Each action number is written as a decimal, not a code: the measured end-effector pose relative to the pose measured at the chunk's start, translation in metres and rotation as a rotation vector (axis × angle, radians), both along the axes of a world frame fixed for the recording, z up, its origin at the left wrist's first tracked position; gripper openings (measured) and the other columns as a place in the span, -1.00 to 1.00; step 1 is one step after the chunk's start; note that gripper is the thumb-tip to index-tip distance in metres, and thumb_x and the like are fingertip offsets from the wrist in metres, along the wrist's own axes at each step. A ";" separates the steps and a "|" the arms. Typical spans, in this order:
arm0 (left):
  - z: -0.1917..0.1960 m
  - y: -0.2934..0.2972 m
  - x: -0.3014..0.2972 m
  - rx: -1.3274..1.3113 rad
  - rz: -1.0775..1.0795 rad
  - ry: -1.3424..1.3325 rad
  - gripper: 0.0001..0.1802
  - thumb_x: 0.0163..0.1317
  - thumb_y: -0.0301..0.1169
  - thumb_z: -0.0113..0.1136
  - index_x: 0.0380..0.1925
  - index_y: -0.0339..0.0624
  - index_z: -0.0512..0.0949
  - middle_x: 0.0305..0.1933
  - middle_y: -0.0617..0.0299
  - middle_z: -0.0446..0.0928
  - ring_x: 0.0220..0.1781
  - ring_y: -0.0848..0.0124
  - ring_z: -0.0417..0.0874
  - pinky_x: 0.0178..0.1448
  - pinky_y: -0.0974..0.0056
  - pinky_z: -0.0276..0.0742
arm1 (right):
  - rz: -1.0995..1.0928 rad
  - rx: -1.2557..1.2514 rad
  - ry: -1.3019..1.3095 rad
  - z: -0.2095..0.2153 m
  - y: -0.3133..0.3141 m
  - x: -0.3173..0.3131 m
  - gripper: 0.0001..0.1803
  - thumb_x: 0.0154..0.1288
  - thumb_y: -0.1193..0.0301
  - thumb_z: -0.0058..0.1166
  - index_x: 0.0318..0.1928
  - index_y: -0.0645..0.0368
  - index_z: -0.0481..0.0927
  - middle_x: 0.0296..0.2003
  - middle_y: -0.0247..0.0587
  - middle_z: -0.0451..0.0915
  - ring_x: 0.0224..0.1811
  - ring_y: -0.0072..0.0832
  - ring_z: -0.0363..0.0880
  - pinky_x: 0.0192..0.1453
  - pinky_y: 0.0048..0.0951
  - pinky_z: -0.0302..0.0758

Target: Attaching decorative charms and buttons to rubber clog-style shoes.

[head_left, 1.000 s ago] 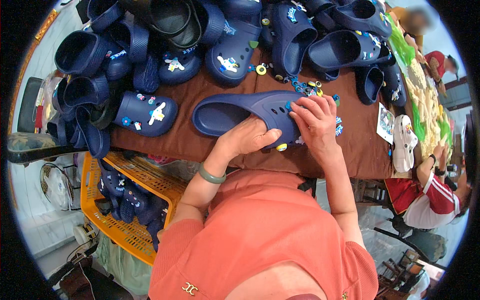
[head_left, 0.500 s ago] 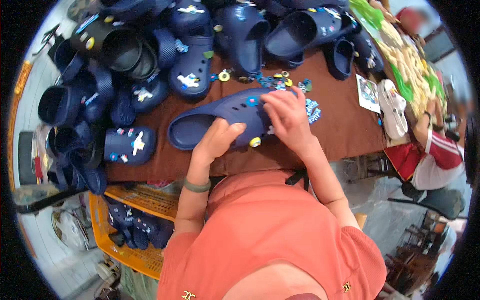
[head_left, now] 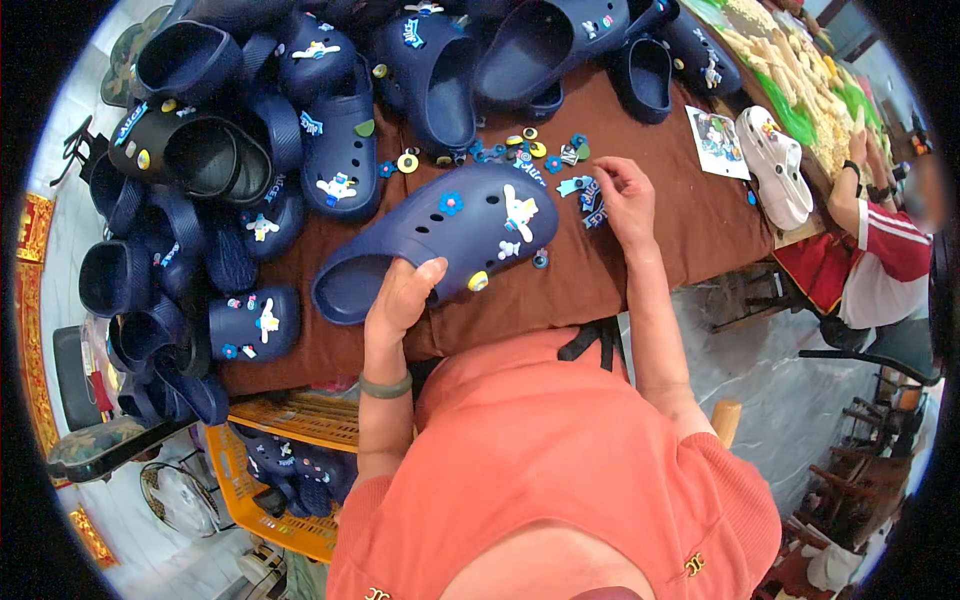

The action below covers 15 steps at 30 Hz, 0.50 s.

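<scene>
Navy clog [head_left: 475,238] may pivot if the left hand [head_left: 402,297], fingers clasping its rim, loosens; whether the right hand's [head_left: 628,202] fingers grasp blue charms [head_left: 592,204] right of it is indeterminable.

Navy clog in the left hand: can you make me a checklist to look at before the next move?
1. Left hand holding the navy clog at its opening: ok.
2. Blue flower charm on the upper: ok.
3. White long-eared charm on the toe: ok.
4. Yellow round charm on the near side: ok.
5. Every hole filled: not ok; several are bare.
6. Right hand gripping a charm: cannot tell; its fingertips are close to loose blue charms.
</scene>
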<state>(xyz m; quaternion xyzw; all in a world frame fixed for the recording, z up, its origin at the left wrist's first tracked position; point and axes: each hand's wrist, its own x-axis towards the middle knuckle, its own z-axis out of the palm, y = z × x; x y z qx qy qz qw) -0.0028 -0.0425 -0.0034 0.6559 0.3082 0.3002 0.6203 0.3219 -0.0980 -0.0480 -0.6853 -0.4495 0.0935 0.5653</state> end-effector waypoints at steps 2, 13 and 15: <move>-0.001 -0.004 0.000 -0.003 -0.006 -0.026 -0.54 0.14 -0.30 0.02 -0.01 -0.39 0.43 -0.12 0.18 0.47 -0.08 0.37 0.42 0.08 0.28 0.35 | 0.001 -0.027 -0.281 0.007 0.007 -0.001 -0.86 0.17 0.47 0.16 -0.23 0.07 0.67 -0.31 -0.25 0.64 -0.26 -0.42 0.59 -0.06 -0.39 0.39; -0.002 0.000 -0.006 -0.002 -0.154 -0.003 -0.32 0.14 -0.13 0.11 0.15 -0.42 0.35 0.19 -0.01 0.40 0.25 0.20 0.35 0.33 0.18 0.22 | 0.057 -0.225 -0.845 0.002 0.041 -0.017 -0.71 0.03 0.39 0.24 -0.16 -0.08 0.63 -0.26 -0.30 0.56 -0.06 -0.30 0.47 0.11 -0.17 0.20; -0.001 0.000 -0.007 0.003 -0.126 0.006 -0.32 0.15 -0.14 0.10 0.17 -0.42 0.34 0.21 -0.02 0.38 0.26 0.19 0.34 0.35 0.18 0.19 | 0.069 -0.209 -0.789 0.013 0.036 -0.019 -0.76 0.04 0.40 0.27 -0.21 0.00 0.63 -0.27 -0.26 0.59 -0.12 -0.31 0.51 0.08 -0.22 0.23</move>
